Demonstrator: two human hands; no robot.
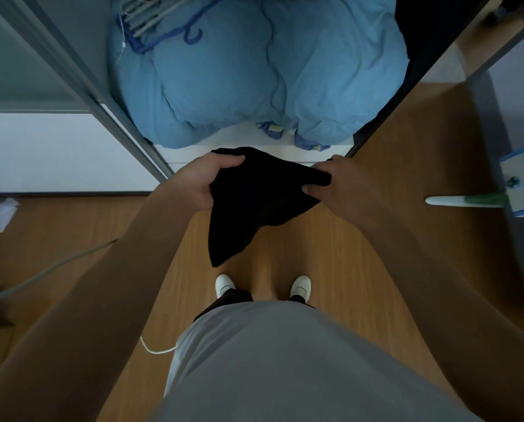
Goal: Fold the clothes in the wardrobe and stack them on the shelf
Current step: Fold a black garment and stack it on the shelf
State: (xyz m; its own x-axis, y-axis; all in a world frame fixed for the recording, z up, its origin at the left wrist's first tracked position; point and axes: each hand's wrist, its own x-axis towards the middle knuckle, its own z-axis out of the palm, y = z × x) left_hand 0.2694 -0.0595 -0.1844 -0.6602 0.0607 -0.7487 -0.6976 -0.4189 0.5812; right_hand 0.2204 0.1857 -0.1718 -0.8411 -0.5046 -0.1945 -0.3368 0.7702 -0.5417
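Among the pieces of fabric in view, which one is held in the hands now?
The black garment. Both the left hand and the right hand grip its upper edge, so it hangs above the floor. The big light-blue bedding lies untouched inside the wardrobe.

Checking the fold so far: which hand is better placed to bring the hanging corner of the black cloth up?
Left hand: the black cloth hangs lowest below it; right hand pinches the taut upper end.

Left hand [207,181] and right hand [335,185] gripping a black garment [248,205], hanging above wooden floor [330,239], blue duvet [254,74] lying far on wardrobe shelf [239,138]
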